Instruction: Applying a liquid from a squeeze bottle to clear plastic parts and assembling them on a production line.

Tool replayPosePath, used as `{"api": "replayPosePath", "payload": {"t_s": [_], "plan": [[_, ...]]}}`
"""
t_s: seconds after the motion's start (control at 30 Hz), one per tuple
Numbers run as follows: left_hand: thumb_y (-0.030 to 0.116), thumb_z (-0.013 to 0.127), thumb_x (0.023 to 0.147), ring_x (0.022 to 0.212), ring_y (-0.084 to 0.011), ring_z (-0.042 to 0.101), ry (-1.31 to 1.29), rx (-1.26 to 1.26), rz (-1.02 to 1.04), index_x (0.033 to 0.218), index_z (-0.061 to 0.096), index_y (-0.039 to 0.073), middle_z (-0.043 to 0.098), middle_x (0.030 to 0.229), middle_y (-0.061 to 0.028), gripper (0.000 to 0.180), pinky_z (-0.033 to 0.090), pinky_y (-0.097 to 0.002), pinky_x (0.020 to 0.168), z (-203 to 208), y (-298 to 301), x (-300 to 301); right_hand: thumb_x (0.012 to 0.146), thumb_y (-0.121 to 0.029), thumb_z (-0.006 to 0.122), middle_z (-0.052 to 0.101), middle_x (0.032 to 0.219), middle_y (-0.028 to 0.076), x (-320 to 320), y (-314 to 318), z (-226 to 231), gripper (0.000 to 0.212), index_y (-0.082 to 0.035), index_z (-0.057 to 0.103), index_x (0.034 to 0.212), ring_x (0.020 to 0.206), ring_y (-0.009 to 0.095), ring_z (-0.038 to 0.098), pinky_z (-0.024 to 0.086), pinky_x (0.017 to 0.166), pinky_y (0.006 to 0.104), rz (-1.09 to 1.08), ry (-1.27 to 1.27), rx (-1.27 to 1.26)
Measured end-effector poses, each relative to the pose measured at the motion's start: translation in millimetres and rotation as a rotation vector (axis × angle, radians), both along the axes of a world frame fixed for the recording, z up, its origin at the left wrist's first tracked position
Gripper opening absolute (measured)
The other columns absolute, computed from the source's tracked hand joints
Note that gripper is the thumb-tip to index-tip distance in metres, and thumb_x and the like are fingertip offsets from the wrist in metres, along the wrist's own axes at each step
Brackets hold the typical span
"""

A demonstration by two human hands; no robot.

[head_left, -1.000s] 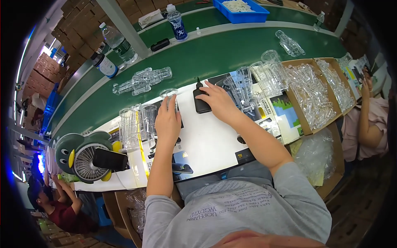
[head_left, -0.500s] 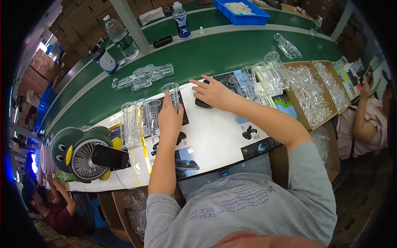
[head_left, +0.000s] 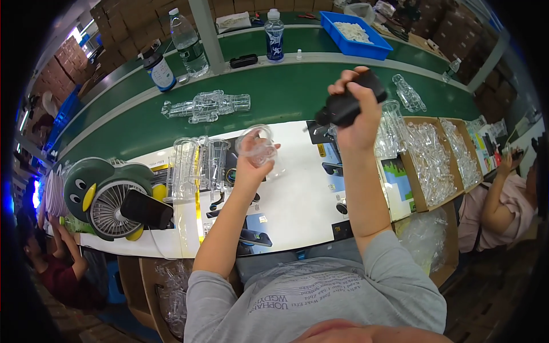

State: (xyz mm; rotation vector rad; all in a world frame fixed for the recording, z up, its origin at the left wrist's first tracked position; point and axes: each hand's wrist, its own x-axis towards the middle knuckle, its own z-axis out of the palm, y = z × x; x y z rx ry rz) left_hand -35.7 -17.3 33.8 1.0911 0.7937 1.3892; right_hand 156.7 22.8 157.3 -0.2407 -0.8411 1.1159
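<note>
Head view: I read the left hand (head_left: pixel 251 167) grip as closed around a clear plastic part (head_left: pixel 264 150) above the white surface (head_left: pixel 306 200). The right hand (head_left: pixel 361 121) grip wraps a tilted black bottle (head_left: pixel 343 108), nozzle pointing lower left, apart from the part. Apparent step: bringing both together. Next move calls for steady nozzle alignment.

The black bottle (head_left: pixel 346 108) is of smooth, mostly matt plastic; the clear cup (head_left: pixel 260 153), glossy transparent plastic. The white sheet (head_left: pixel 294 194) appears smooth and glossy, the green tabletop (head_left: pixel 297 97) smooth with a faint sheen, the open carton (head_left: pixel 418 194) matt cardboard, the shirt (head_left: pixel 349 291) matt cloth.
</note>
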Motion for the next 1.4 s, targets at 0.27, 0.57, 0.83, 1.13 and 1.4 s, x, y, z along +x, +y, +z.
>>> {"api": "replayPosePath", "payload": {"t_s": [0.27,0.57,0.83,1.13,1.4], "plan": [[0.005,0.071,0.07,0.097,-0.0142,0.053,0.323,0.113,0.144,0.116,0.046,0.004,0.051,0.108,-0.0052,0.052,0.042,-0.0261,0.087,9,-18,21,0.085,-0.032,0.053,0.044,0.081,0.005,-11,-9,4,0.03,-0.008,0.045,0.101,0.07,0.016,0.042,0.039,0.069,0.0315,0.427,0.174,-0.271],[0.004,0.073,0.067,0.1,-0.0157,0.053,0.388,0.185,0.179,0.114,0.047,0.004,0.054,0.107,-0.006,0.053,0.041,-0.0278,0.088,2,-16,19,0.083,-0.026,0.046,0.041,0.075,0.006,-18,-17,-4,0.025,-0.006,0.045,0.097,0.061,0.014,0.038,0.035,0.058,0.0271,0.275,0.078,-0.069],[0.002,0.074,0.066,0.102,-0.016,0.053,0.439,0.206,0.244,0.116,0.044,0.004,0.053,0.107,-0.0065,0.058,0.042,-0.0282,0.089,-4,-18,20,0.083,-0.026,0.045,0.041,0.071,0.005,-18,-14,-10,0.022,-0.007,0.045,0.095,0.059,0.014,0.039,0.036,0.057,0.0269,0.192,0.089,-0.103],[0.004,0.072,0.069,0.098,-0.0156,0.055,0.456,0.214,0.239,0.114,0.045,0.003,0.054,0.105,-0.0068,0.052,0.043,-0.0278,0.086,2,-21,20,0.083,-0.026,0.045,0.042,0.071,0.005,-22,-14,-12,0.022,-0.008,0.043,0.095,0.058,0.014,0.04,0.036,0.056,0.0266,0.188,0.062,-0.127],[0.005,0.072,0.07,0.096,-0.0156,0.055,0.466,0.196,0.24,0.112,0.046,0.004,0.055,0.103,-0.0066,0.049,0.043,-0.0274,0.085,5,-22,21,0.084,-0.026,0.045,0.042,0.07,0.005,-21,-13,-14,0.022,-0.007,0.043,0.095,0.058,0.014,0.04,0.036,0.056,0.0264,0.193,0.056,-0.108]]}}
